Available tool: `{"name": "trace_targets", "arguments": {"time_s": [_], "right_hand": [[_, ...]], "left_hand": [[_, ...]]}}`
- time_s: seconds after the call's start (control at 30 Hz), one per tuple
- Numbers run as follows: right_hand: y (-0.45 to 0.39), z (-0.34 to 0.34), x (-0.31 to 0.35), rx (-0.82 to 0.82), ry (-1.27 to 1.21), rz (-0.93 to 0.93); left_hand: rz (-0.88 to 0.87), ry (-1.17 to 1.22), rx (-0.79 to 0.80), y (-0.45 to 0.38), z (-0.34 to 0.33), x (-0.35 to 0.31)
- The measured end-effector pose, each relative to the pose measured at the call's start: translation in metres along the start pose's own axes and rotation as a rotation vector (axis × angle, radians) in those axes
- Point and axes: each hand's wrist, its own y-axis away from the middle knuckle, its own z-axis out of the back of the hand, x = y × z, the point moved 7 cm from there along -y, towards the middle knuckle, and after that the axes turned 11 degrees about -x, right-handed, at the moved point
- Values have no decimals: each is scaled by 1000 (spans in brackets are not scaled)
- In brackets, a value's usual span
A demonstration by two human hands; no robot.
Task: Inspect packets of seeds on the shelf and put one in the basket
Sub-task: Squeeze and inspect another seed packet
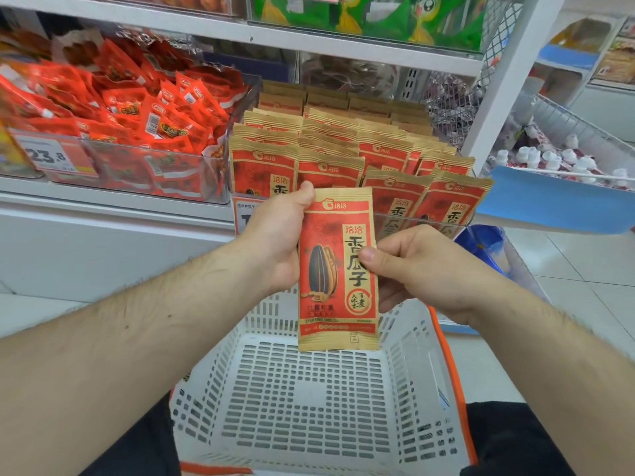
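I hold one red and tan packet of sunflower seeds (338, 269) upright in front of the shelf, its printed front facing me. My left hand (278, 242) grips its left edge, thumb on the top corner. My right hand (422, 269) pinches its right edge with the thumb on the front. Directly below the packet sits a white perforated basket (309, 400), nothing in it. Several matching seed packets (347, 146) stand in rows in a clear bin on the shelf behind.
A clear bin of small red snack packs (137, 125) with a price tag stands to the left. Green snack bags (378, 18) fill the shelf above. A wire basket of white-capped bottles (563, 159) stands at right. The basket has an orange rim (450, 369).
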Motion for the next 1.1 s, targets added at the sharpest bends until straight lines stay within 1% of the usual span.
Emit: {"name": "trace_targets", "arguments": {"time_s": [0.13,0.23,0.33,0.43,0.5,0.53,0.63,0.77,0.83,1.0,1.1], "right_hand": [[5,-3,-1,110,4,-55],[10,-7,-1,148,43,-41],[12,-6,4,77,87,-9],[12,-2,10,-61,270,37],[15,-2,14,-124,362,78],[16,-4,16,-129,369,91],[18,-8,21,-123,297,139],[12,3,28,-263,98,197],[11,7,28,-305,22,198],[10,-2,23,-227,-131,136],[9,-5,21,-192,-235,107]], "left_hand": [[8,15,-14,-2,2,0],[-10,53,-29,-3,3,-3],[-17,-16,-36,-6,5,-2],[-28,-212,5,-6,3,6],[-35,-261,22,-3,-1,13],[-32,-257,29,-3,-2,16],[-10,-243,83,-1,-8,23],[-28,-329,238,6,-19,26],[-39,-345,328,12,-26,28],[-132,-282,557,22,-40,28],[-112,-259,598,27,-43,28]]}}
